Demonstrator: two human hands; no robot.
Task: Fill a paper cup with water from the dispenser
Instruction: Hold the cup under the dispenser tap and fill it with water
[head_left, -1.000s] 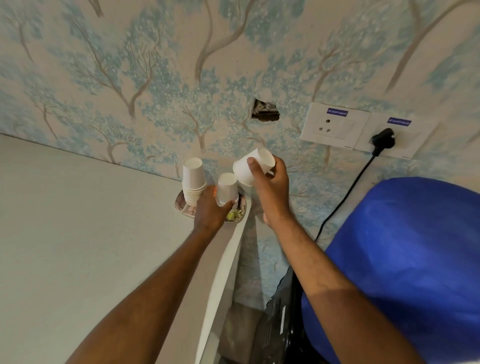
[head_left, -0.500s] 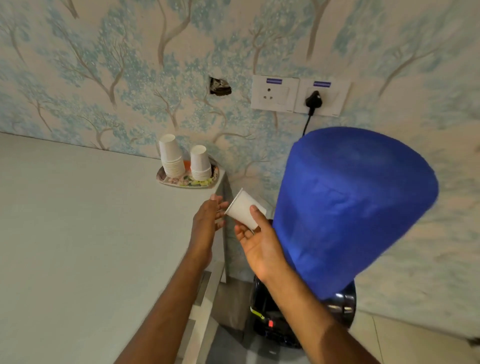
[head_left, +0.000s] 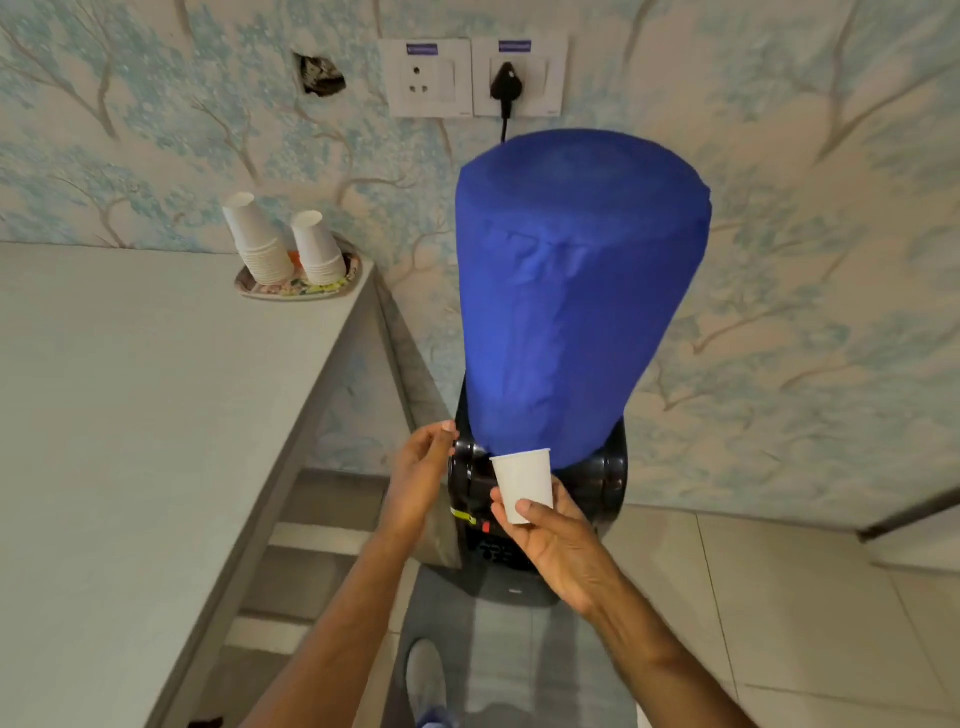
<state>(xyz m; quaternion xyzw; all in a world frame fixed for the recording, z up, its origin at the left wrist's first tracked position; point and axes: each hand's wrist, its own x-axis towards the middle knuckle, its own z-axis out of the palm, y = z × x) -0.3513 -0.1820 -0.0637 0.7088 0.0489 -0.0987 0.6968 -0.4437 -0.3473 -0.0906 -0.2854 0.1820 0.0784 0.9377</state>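
Right hand (head_left: 553, 540) pinches a white paper cup (head_left: 521, 483) near its base, thumb on the front & fingers wrapped behind; cup upright, mouth up, held in front of the black water dispenser (head_left: 597, 483), just under the lower edge of the blue cloth cover (head_left: 576, 291) over the bottle. Can't tell if there's water in the cup. Left hand (head_left: 418, 478) holds nothing, fingers loosely curled, fingertips right at the dispenser's left side w/ a small dark knob there; contact can't be made out. To the left, a grey tabletop (head_left: 145, 415); at its far corner a patterned tray (head_left: 296, 288) w/ two stacks of upside-down paper cups (head_left: 260, 239). On the tree-print wall, a black plug (head_left: 506, 83) sits in the right socket, cord dropping behind the cover. Tiled floor (head_left: 779, 623) below.
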